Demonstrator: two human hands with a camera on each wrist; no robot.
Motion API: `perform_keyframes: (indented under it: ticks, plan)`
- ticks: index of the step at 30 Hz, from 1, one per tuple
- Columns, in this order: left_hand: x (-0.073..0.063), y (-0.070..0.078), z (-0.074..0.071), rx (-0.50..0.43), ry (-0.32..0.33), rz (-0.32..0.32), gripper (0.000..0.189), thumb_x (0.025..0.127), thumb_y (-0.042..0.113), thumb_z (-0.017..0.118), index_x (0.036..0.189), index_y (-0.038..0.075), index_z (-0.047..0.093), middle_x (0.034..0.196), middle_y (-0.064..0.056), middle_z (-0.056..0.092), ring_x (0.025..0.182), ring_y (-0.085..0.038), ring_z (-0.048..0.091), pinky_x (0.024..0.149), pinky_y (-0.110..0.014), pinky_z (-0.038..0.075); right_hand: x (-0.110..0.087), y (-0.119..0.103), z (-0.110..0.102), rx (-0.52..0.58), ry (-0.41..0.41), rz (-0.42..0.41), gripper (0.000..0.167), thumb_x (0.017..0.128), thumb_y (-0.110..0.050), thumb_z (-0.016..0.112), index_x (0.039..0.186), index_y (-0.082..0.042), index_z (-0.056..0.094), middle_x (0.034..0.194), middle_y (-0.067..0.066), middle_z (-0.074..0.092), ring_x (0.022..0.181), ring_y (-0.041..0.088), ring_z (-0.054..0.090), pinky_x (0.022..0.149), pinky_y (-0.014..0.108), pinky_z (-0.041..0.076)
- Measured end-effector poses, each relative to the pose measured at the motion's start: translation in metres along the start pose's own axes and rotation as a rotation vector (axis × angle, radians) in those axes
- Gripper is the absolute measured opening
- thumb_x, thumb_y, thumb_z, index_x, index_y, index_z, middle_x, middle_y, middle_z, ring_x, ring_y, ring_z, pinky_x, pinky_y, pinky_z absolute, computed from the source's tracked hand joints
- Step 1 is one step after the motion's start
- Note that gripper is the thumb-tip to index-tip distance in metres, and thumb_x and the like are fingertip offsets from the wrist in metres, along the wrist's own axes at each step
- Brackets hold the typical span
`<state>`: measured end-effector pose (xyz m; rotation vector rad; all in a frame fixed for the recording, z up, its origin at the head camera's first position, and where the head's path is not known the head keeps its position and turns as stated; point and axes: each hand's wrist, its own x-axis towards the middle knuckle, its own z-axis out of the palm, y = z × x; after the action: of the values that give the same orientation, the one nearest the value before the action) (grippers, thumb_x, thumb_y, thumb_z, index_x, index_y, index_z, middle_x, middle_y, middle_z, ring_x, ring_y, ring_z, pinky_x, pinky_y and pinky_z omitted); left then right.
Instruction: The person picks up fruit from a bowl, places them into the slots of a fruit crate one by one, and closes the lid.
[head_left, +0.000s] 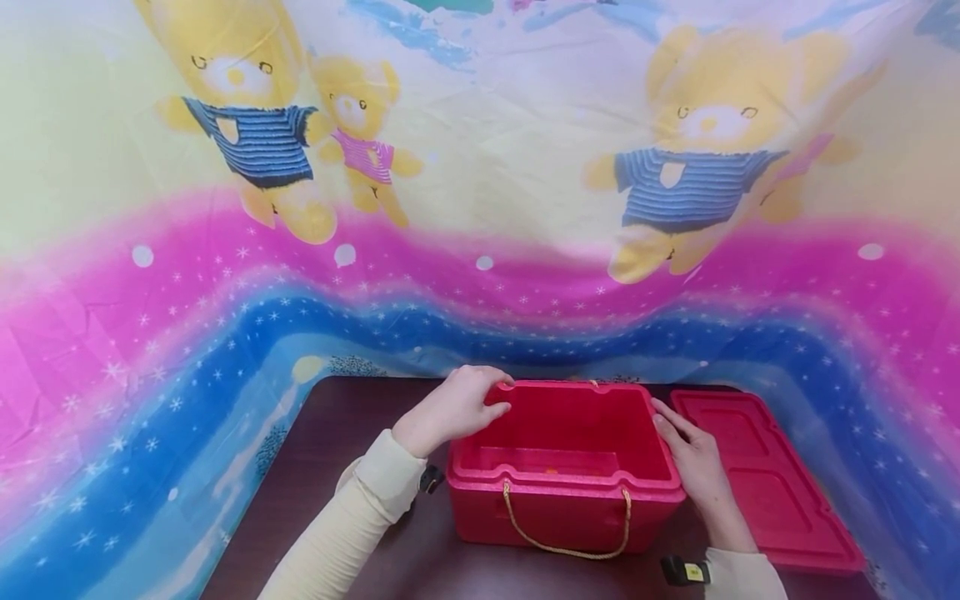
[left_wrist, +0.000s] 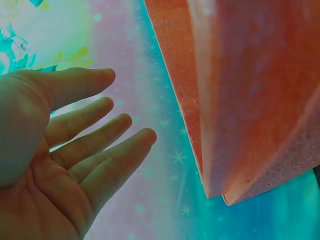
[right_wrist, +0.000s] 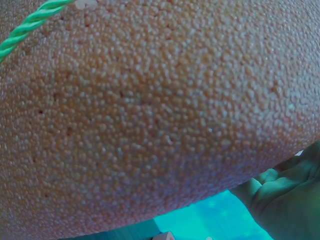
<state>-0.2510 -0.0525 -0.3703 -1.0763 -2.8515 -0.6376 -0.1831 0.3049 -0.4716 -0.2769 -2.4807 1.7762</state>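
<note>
- The red rectangular foam box with open top (head_left: 564, 518) is placed upright in the lower middle of the head frame, with its opening facing up.
- The left hand, bare and with a cream sleeve (head_left: 453, 410), is held at the far left corner of the box. In the left wrist frame its fingers are spread wide, and nothing is seen between them. Whether the rim is touched cannot be told.
- The right hand, also bare (head_left: 693, 454), is laid along the outer right side of the box, and the fingertips are placed close to the rim. The fingers are seen nearly straight and near to each other.
- On the front wall, a looped handle of gold twisted rope (head_left: 564, 550) is hung by 2 ends.
- Inside the box, a small orange spot (head_left: 551, 472) is seen on the floor; it is too small to be identified.
- The flat red rectangular lid (head_left: 776, 483) is laid at the lower right, on the dark brown table (head_left: 330, 442).
- Behind, a colourful cloth printed with yellow bears (head_left: 510, 150) is hung across the upper frame.
</note>
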Motion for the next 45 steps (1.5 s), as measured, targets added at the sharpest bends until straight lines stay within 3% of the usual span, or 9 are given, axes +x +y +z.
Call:
perform_keyframes:
  ticks: [11, 17, 24, 30, 38, 42, 45]
  plan:
    - [-0.008, -0.012, 0.000, -0.019, 0.031, -0.021, 0.044, 0.089, 0.026, 0.078, 0.129, 0.011, 0.068, 0.125, -0.005, 0.070, 0.118, -0.022, 0.065, 0.105, -0.044, 0.049, 0.000, -0.002, 0.001, 0.011, 0.003, 0.000, 0.068, 0.099, -0.057, 0.053, 0.157, -0.026, 0.037, 0.152, 0.020, 0.047, 0.097, -0.012, 0.059, 0.082, 0.025, 0.059]
    - [-0.019, -0.025, -0.002, -0.045, 0.149, -0.124, 0.045, 0.088, 0.028, 0.079, 0.129, 0.014, 0.068, 0.139, -0.006, 0.061, 0.131, -0.027, 0.056, 0.105, -0.046, 0.049, 0.000, -0.003, 0.002, 0.002, 0.000, 0.003, 0.069, 0.099, -0.057, 0.053, 0.158, -0.025, 0.037, 0.153, 0.020, 0.046, 0.099, -0.011, 0.057, 0.082, 0.025, 0.058]
    - [-0.041, -0.053, -0.003, -0.061, 0.263, -0.255, 0.040, 0.090, 0.027, 0.077, 0.128, 0.015, 0.068, 0.152, -0.010, 0.049, 0.141, -0.033, 0.044, 0.108, -0.055, 0.044, 0.000, -0.003, 0.002, -0.005, -0.005, 0.000, 0.070, 0.099, -0.058, 0.052, 0.158, -0.025, 0.037, 0.153, 0.019, 0.046, 0.100, -0.010, 0.058, 0.082, 0.025, 0.058]
    - [-0.066, -0.077, 0.000, -0.045, 0.308, -0.321, 0.043, 0.091, 0.030, 0.076, 0.129, 0.011, 0.068, 0.150, -0.014, 0.050, 0.135, -0.038, 0.051, 0.106, -0.061, 0.042, 0.000, -0.002, 0.001, -0.008, 0.000, 0.001, 0.068, 0.098, -0.058, 0.053, 0.157, -0.027, 0.037, 0.152, 0.020, 0.047, 0.098, -0.010, 0.060, 0.081, 0.026, 0.059]
    - [-0.101, -0.107, 0.023, -0.008, 0.280, -0.427, 0.052, 0.089, 0.030, 0.077, 0.132, 0.004, 0.064, 0.147, -0.023, 0.051, 0.130, -0.043, 0.054, 0.104, -0.065, 0.042, -0.001, -0.001, 0.001, -0.019, 0.009, -0.003, 0.070, 0.099, -0.058, 0.052, 0.158, -0.025, 0.036, 0.152, 0.021, 0.047, 0.097, -0.012, 0.057, 0.081, 0.025, 0.059]
    - [-0.115, -0.116, 0.036, 0.000, 0.242, -0.478, 0.054, 0.088, 0.027, 0.078, 0.133, 0.001, 0.063, 0.145, -0.024, 0.052, 0.131, -0.043, 0.052, 0.103, -0.068, 0.040, -0.002, 0.000, 0.001, -0.018, 0.005, -0.002, 0.070, 0.098, -0.058, 0.053, 0.158, -0.025, 0.036, 0.152, 0.021, 0.047, 0.097, -0.012, 0.058, 0.081, 0.026, 0.059]
    - [-0.124, -0.119, 0.043, -0.011, 0.215, -0.523, 0.052, 0.088, 0.026, 0.079, 0.132, 0.002, 0.064, 0.140, -0.021, 0.057, 0.128, -0.041, 0.055, 0.103, -0.065, 0.042, -0.002, -0.001, 0.001, -0.027, 0.003, -0.004, 0.070, 0.099, -0.058, 0.052, 0.158, -0.025, 0.035, 0.152, 0.020, 0.047, 0.104, -0.004, 0.061, 0.081, 0.026, 0.059]
